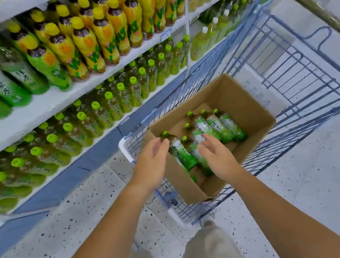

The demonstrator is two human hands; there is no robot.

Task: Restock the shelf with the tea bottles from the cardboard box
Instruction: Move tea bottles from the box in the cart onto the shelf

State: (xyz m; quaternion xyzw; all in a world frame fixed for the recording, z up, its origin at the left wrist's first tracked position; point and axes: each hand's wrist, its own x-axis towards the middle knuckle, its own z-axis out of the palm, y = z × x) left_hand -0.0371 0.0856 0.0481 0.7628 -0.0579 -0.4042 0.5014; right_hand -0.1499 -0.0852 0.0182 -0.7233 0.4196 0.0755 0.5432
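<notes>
Beige trousers [202, 252] fill the bottom centre of the frame, above a speckled floor [85, 215]. Two bare forearms rise from the lower edge toward the middle. The left hand [152, 163] sits at centre, fingers loosely spread and unclenched, its fingertips touching the shoulder of a tea bottle [178, 149] at the near left side of the box [236, 98]; it is not closed around the bottle. The right hand [218, 155] lies just to the right of it, palm down, fingers open and relaxed over a second bottle [195, 149], grasping nothing that I can make out.

The brown cardboard box stands open in the near corner of a blue wire cart [288, 83], which runs from centre to the right edge. Inside lie green-capped, green-labelled bottles on their sides: the two under the hands, and a further group [218, 126] side by side toward the box's far right, caps pointing up-left. Part of the box bottom is bare.

Along the left and upper part of the frame runs the shelf [43, 106], with white boards. Its lower tiers hold rows of green-capped bottles [102, 111]; the tier above carries yellow bottles [88, 42] and green ones at far left.
</notes>
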